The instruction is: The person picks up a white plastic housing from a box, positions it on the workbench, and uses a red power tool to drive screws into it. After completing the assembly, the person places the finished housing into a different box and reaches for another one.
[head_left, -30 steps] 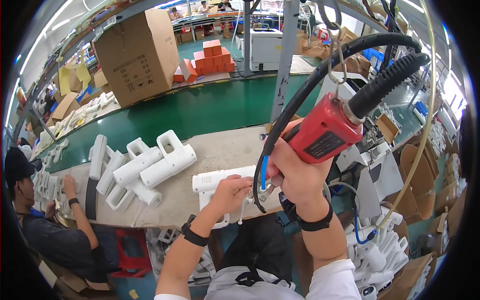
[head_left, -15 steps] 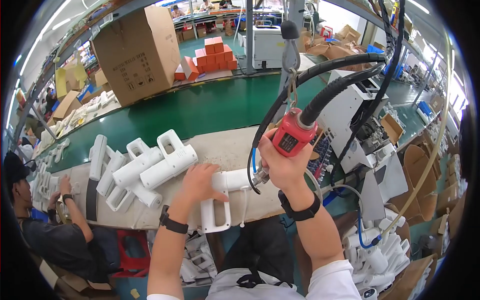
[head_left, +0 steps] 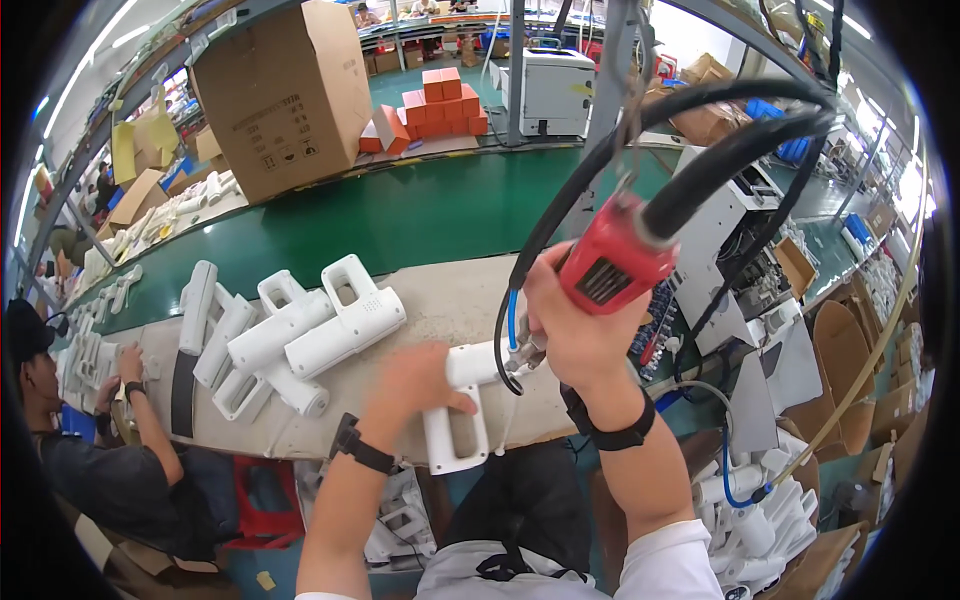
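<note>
My right hand (head_left: 590, 330) is wrapped round a red power tool (head_left: 618, 255) that hangs from a hook and has a thick black hose. Its metal tip (head_left: 528, 352) meets the right end of a white plastic housing (head_left: 470, 366) with a loop handle. My left hand (head_left: 415, 385), slightly blurred, grips the housing's left end, its thumb lying near the handle. Further left on the bench, several similar white housings (head_left: 345, 330) lie in a loose pile.
Beyond the beige bench top (head_left: 450, 290) runs a green conveyor belt (head_left: 420, 215) bearing a large carton (head_left: 285, 110) and orange boxes (head_left: 440, 105). A co-worker (head_left: 110, 450) sits at the left. White parts fill a carton (head_left: 800, 560) at lower right. Black cables hang at the right.
The red tool and my right hand have shifted slightly right and look larger. The housing and my left hand have moved a little right in the picture, the tool's tip staying at its end.
</note>
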`<state>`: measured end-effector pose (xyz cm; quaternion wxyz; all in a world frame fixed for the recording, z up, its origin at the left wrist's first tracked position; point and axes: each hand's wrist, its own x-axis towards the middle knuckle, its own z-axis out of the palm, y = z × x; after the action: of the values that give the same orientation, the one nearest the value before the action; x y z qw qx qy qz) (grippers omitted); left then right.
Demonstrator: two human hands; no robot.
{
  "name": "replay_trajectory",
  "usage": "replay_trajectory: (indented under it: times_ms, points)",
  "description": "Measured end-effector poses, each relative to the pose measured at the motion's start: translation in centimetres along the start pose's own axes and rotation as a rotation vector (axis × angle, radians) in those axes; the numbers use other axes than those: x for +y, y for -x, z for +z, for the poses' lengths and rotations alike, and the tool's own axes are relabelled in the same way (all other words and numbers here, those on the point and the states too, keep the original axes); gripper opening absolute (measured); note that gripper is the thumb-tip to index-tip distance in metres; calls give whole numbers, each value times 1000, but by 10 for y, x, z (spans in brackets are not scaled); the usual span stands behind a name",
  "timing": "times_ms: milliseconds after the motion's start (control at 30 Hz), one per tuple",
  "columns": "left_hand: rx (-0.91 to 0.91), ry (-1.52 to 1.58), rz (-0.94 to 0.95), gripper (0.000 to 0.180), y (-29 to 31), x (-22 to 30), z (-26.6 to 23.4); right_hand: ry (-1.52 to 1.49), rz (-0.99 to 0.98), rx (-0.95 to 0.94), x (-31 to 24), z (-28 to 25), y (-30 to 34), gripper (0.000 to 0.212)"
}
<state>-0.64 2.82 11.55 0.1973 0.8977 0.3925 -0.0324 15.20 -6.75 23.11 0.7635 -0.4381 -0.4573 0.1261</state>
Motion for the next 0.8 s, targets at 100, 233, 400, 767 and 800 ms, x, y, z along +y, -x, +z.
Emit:
replay_trajectory:
  times_ms: [100,233,400,767,800]
  points:
    - [-12,0,-29,82,0,18,0,-55,78,-67,-7,25,-9,8]
    - [159,227,154,85,-7,0,24,3,58,-88,20,41,-7,10]
    - [48,106,6,88,-8,5,17,-18,101,-82,43,43,-10,8]
    - [33,160,-2,92,-12,13,26,63,120,-32,95,46,3,7]
    - [83,100,22,86,-13,11,29,65,119,-33,89,43,0,7]
